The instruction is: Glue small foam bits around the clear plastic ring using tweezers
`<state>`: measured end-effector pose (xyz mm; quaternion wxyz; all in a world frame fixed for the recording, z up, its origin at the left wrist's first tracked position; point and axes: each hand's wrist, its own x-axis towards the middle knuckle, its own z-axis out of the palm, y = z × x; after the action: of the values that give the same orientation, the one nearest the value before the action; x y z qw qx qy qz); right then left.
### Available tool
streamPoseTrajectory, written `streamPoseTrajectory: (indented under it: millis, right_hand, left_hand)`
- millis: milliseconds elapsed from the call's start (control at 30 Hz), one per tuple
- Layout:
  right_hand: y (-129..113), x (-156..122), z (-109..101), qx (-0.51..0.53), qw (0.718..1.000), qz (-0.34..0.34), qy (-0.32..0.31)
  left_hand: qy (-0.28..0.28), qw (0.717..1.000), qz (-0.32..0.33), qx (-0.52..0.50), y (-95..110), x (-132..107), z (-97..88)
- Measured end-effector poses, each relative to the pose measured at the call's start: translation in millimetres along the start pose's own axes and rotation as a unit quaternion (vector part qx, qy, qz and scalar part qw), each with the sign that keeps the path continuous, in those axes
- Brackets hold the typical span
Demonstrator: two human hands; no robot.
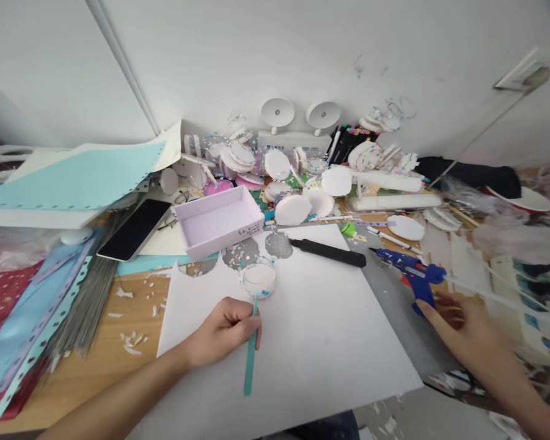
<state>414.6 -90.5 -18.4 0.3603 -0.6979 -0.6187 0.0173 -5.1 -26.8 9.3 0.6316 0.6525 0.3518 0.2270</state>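
My left hand (231, 328) is closed on a flat teal stick (250, 360), pinching it near its upper part. At the stick's top end is a round white disc (257, 278) with blue flecks around its rim. Both are over a large white foam sheet (311, 342) with curved cut-outs along its far edge. On the right, my right hand (462, 324) is half open beside a blue glue gun (406, 266), its thumb tip at the handle's lower end. A white glue stick (486, 292) extends from the gun's back.
A black pen-like tool (330, 252) lies on the sheet. Behind stand a lilac box (220, 223), a phone (135, 229) and piled white discs (293, 209). Thin wires (85, 293) lie left; a power strip (527, 311) stands right. Scraps litter the wooden table (105, 373).
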Motion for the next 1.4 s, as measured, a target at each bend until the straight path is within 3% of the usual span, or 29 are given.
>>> streamPoseTrajectory:
  millis: [100,167,367,533,633,700,833,967,1100,1233,1400]
  right_hand:
    - [-3,9,10,-0.051,0.996,0.033,-0.059]
    - [-6,11,12,-0.094,0.992,0.054,-0.066]
    - [-11,26,-3,-0.195,0.966,0.166,-0.034]
    - [-48,60,-5,-0.209,0.945,0.249,0.039]
    - [-80,73,14,-0.126,0.96,0.229,0.099]
    - [-101,75,33,-0.039,0.976,0.176,0.125]
    - [-128,62,74,0.08,0.992,0.009,0.097]
    - [-135,38,102,0.103,0.986,-0.118,0.051]
    - [-132,24,112,0.105,0.983,-0.151,0.024]
    - [-131,24,113,0.11,0.984,-0.139,-0.014]
    - [-130,25,115,0.092,0.984,-0.156,-0.007]
  left_hand:
    - [0.005,1.0,0.003,0.009,0,0,-0.4]
    - [0.008,1.0,0.003,0.013,-1,-1,-0.7]
    - [0.015,1.0,0.001,0.023,-4,-1,-1.6]
    - [0.015,0.999,-0.001,0.028,-4,1,-0.9]
    - [0.016,0.999,-0.007,0.033,-4,2,-0.5]
    - [0.015,0.999,-0.012,0.036,-5,3,-0.8]
    - [0.014,0.999,-0.019,0.04,-7,4,-1.7]
    - [0.0,0.999,-0.021,0.035,-7,3,-1.1]
    - [-0.004,0.999,-0.021,0.039,-6,4,0.4]
    - [-0.012,0.999,-0.02,0.044,-7,4,1.4]
    - [-0.019,0.998,-0.015,0.058,-4,5,1.8]
